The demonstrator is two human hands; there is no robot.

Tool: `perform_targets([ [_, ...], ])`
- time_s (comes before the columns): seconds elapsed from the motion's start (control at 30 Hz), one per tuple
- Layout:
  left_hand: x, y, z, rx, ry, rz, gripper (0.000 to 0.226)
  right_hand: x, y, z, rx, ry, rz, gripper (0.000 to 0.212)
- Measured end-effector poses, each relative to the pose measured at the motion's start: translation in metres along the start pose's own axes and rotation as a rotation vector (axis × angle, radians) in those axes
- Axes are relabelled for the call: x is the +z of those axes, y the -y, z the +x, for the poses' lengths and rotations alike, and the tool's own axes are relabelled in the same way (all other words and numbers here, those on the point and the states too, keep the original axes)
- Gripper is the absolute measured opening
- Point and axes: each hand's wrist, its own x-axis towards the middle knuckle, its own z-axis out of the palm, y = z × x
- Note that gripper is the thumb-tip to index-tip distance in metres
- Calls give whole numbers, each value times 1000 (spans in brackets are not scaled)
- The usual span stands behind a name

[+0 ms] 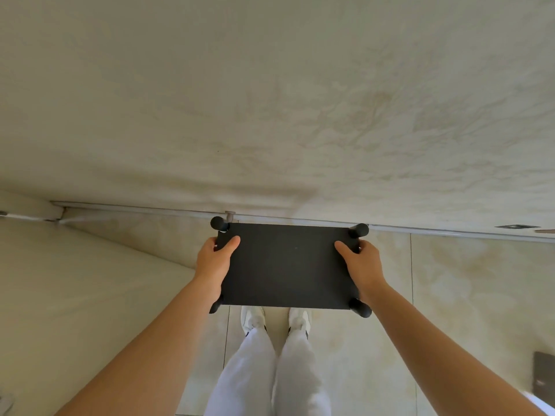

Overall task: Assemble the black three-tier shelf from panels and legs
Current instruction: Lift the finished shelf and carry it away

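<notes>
Flat black rectangular shelf panel (288, 265), with round black plastic corner caps (359, 230), sits at centre frame above the white shoes (253, 316). Left hand (214, 262) and right hand (362, 265) each grip a short edge. Uneven grip could tilt it and loosen the caps. No legible writing.

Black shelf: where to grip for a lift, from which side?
The top panel by its short edges, between the corner knobs, one hand from each side, thumb on top. It's flat and wide; knobs fill the corners. The left hand and right hand grip it so.
</notes>
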Motion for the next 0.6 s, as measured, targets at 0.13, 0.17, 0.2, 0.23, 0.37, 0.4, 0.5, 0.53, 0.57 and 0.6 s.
perform_targets([
  [0.13, -4, -20, 17, 21, -5, 13, 27, 9, 15, 8, 16, -20, 60, 45],
  [0.17, -5, -24, 21, 30, -1, 22, 26, 10, 19, 11, 17, -19, 62, 46],
  [0.2, -6, -29, 25, 36, 2, 28, 24, 11, 23, 14, 20, -17, 60, 47],
  [0.23, -6, -33, 28, 39, 4, 30, 22, 11, 27, 16, 19, -13, 61, 47],
  [0.37, -9, -44, 38, 28, 3, 7, 19, 15, 41, 27, 10, 4, 73, 48],
  [0.4, -11, -45, 39, 25, -4, -3, 19, 17, 45, 29, 10, 11, 74, 48],
  [0.5, -17, -44, 42, 17, -20, -21, 19, 22, 55, 32, -7, 27, 77, 49],
  [0.53, -20, -44, 43, 13, -25, -23, 19, 25, 59, 33, -15, 36, 73, 49],
  [0.57, -23, -44, 44, 9, -31, -27, 19, 28, 62, 34, -19, 46, 71, 49],
  [0.6, -26, -44, 45, 6, -39, -31, 21, 31, 65, 34, -17, 54, 73, 49],
])
